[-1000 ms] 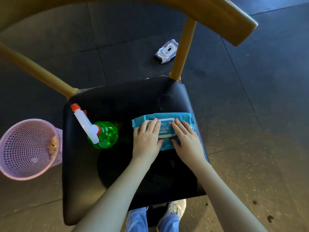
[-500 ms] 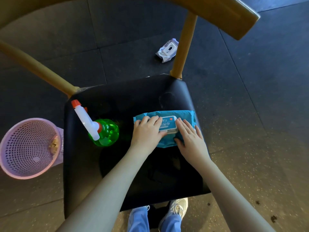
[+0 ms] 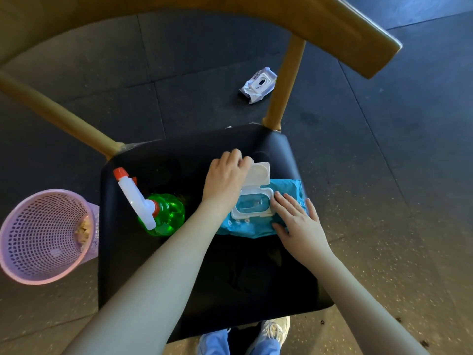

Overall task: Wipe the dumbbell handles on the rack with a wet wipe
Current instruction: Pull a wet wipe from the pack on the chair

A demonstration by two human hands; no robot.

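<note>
A blue wet wipe pack [image 3: 245, 228] lies on the black seat of a chair [image 3: 230, 283]. Its white flip lid [image 3: 259, 175] stands swung open toward the far side, showing the opening [image 3: 252, 204] underneath. My left hand [image 3: 225, 179] holds the left edge of the lid with curled fingers. My right hand [image 3: 298, 224] rests flat on the right part of the pack, fingers straight. No dumbbell or rack is in view.
A green spray bottle [image 3: 161, 213] with a white and red nozzle lies on the seat to the left. A pink mesh bin [image 3: 38, 237] stands on the floor at left. A white wipe pack [image 3: 258, 84] lies on the dark floor beyond the wooden chair back [image 3: 358, 34].
The pack's lid was closed under both hands; now my left hand has flipped it open away from me. My right hand slid to the pack's right side.
</note>
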